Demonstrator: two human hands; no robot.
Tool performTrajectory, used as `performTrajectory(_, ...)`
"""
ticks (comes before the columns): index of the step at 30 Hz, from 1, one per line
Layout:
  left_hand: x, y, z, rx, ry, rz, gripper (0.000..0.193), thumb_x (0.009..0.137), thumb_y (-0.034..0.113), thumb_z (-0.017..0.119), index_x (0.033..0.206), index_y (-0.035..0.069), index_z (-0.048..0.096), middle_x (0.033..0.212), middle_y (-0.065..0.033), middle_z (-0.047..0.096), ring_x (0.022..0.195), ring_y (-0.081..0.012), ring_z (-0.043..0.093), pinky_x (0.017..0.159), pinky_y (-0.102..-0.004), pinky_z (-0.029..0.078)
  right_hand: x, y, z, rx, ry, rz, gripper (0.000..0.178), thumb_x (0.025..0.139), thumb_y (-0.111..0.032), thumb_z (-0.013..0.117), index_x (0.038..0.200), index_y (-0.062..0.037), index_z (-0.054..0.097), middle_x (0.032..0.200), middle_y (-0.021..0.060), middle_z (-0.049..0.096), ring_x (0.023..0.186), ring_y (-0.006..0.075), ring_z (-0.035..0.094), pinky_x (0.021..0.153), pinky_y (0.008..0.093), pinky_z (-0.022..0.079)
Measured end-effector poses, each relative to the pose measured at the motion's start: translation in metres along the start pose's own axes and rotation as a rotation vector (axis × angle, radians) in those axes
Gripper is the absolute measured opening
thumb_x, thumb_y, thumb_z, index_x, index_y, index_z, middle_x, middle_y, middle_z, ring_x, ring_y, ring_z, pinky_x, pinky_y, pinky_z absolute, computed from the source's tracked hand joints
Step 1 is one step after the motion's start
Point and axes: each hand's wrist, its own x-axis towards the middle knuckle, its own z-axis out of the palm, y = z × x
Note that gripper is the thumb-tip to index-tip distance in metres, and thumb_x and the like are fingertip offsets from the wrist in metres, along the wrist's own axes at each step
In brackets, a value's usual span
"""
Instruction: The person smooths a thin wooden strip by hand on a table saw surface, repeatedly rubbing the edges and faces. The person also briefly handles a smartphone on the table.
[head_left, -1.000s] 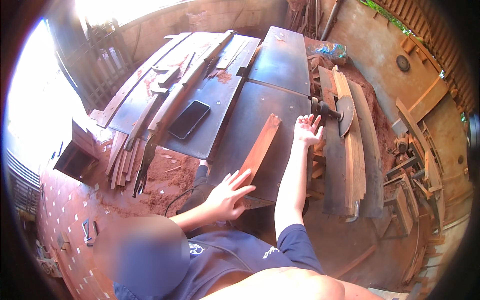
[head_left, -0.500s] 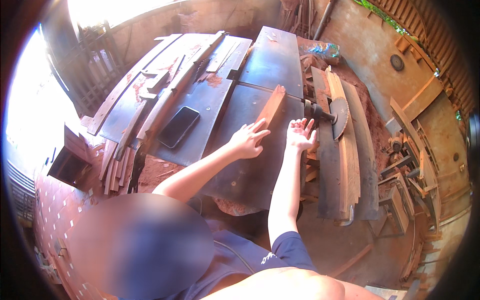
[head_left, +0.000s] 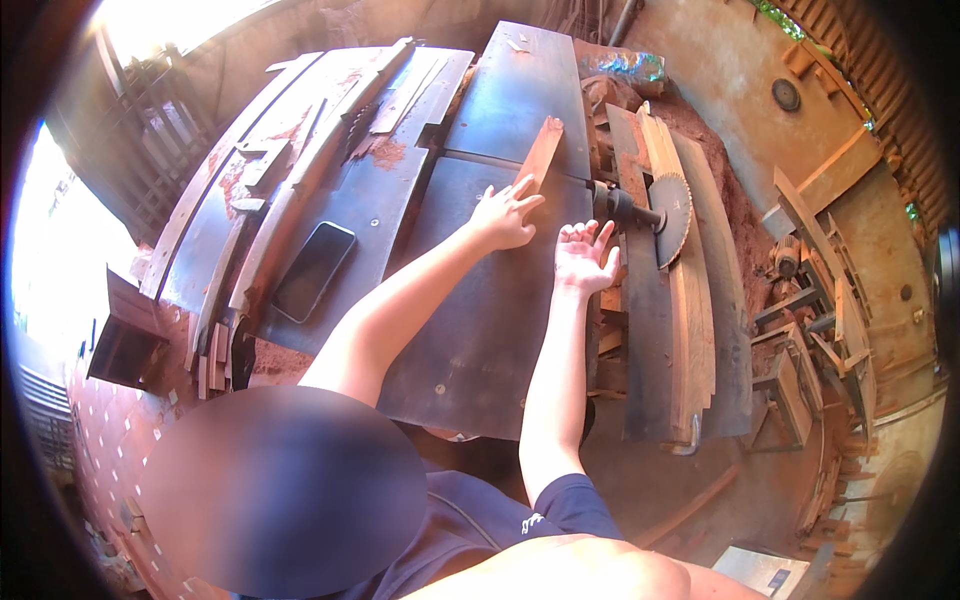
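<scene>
A narrow strip of reddish-brown wood [head_left: 543,152] lies on the dark metal machine table [head_left: 470,340], its far end past the seam between two plates. My left hand [head_left: 503,217] rests at the strip's near end, fingers spread and touching it. To its right, my right hand [head_left: 587,258] is held palm up near the table's right edge. Its fingers are loosely bent and apart, with nothing in them. Just beyond that hand, a dark spindle [head_left: 628,208] sticks out to the right and carries an upright toothed circular saw blade [head_left: 675,222].
A black phone [head_left: 314,272] lies on the plate to the left, beside a long fence bar [head_left: 310,175] and wood scraps. Stacked boards [head_left: 690,330] run beneath the blade. Timber offcuts [head_left: 790,375] and a motor [head_left: 787,257] stand at right; reddish sawdust is heaped around.
The wood strip has slid away from me, past the table seam, and my left hand has moved forward with it. My right hand stays near the spindle. The view has shifted slightly.
</scene>
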Motion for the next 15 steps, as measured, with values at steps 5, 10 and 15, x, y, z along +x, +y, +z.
performTrajectory(5,0.036,-0.014,0.01,-0.001,0.06,0.044,0.064,0.082,0.029,0.061,0.145,0.023,0.049,0.163,-0.0075,0.024,0.137,-0.0313,0.045,0.117,-0.0603,0.025,0.006,0.005,0.001,-0.019,-0.004,0.011,0.049,0.09,-0.045,0.053,0.128,-0.013,0.057,0.101,0.0133,0.06,0.083,0.0271,0.054,0.077,0.0434,0.043)
performTrajectory(10,0.087,-0.022,0.019,-0.008,0.111,0.06,0.061,0.079,0.028,0.063,0.139,0.022,0.055,0.16,-0.008,0.032,0.134,-0.0304,0.049,0.114,-0.0605,0.03,0.005,0.005,0.005,-0.022,0.011,0.013,0.049,0.09,-0.044,0.053,0.128,-0.0128,0.056,0.101,0.0127,0.061,0.084,0.0265,0.054,0.079,0.0441,0.044)
performTrajectory(15,0.144,-0.031,0.03,-0.024,0.132,0.026,0.058,0.08,0.028,0.062,0.138,0.024,0.056,0.158,-0.0055,0.034,0.132,-0.0297,0.051,0.112,-0.0612,0.032,0.008,0.009,0.006,-0.012,0.051,0.029,0.048,0.091,-0.044,0.052,0.128,-0.0129,0.057,0.102,0.0121,0.06,0.085,0.0254,0.055,0.081,0.0438,0.045)
